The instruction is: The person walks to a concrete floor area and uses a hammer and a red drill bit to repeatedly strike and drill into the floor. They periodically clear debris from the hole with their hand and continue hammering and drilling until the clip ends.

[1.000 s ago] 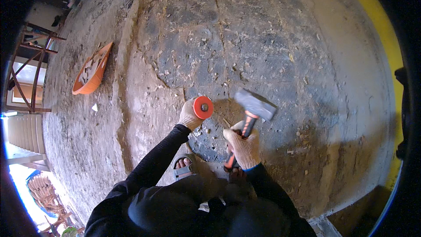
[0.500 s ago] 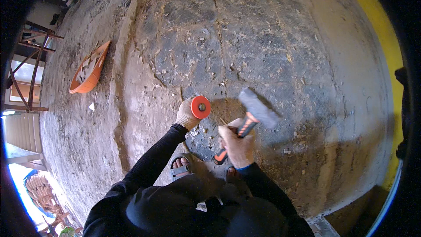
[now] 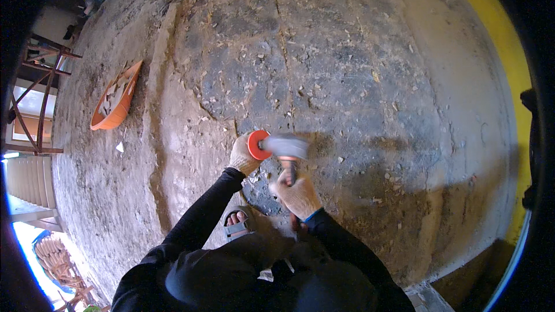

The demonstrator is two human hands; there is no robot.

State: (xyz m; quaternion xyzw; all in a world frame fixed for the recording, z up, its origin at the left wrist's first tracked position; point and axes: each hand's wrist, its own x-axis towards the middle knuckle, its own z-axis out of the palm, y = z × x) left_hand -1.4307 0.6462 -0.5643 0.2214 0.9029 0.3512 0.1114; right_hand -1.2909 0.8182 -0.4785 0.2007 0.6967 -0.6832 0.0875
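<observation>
My left hand [image 3: 243, 158], in a pale knit glove, is closed round a chisel [image 3: 254, 145] with a round red-orange hand guard. The guard hides the chisel's shaft and tip. In my gloved right hand [image 3: 300, 196] is a club hammer, its fingers wrapped round the orange and black handle. The grey hammer head [image 3: 289, 147], blurred by motion, is at the chisel's struck end and appears to touch it. Beneath both hands lies a rough, chipped floor [image 3: 347, 98] strewn with small fragments.
An orange basin [image 3: 118, 110] holding broken pieces sits on the floor at left. Rusty metal frames [image 3: 41, 98] stand at the far left edge. My sandalled foot [image 3: 236, 219] is just below the hands. A yellow wall band [image 3: 511, 63] runs along the right.
The hammer has swung leftward from its raised place at right to the chisel's end. My right hand has moved left with it; my left hand has shifted slightly left.
</observation>
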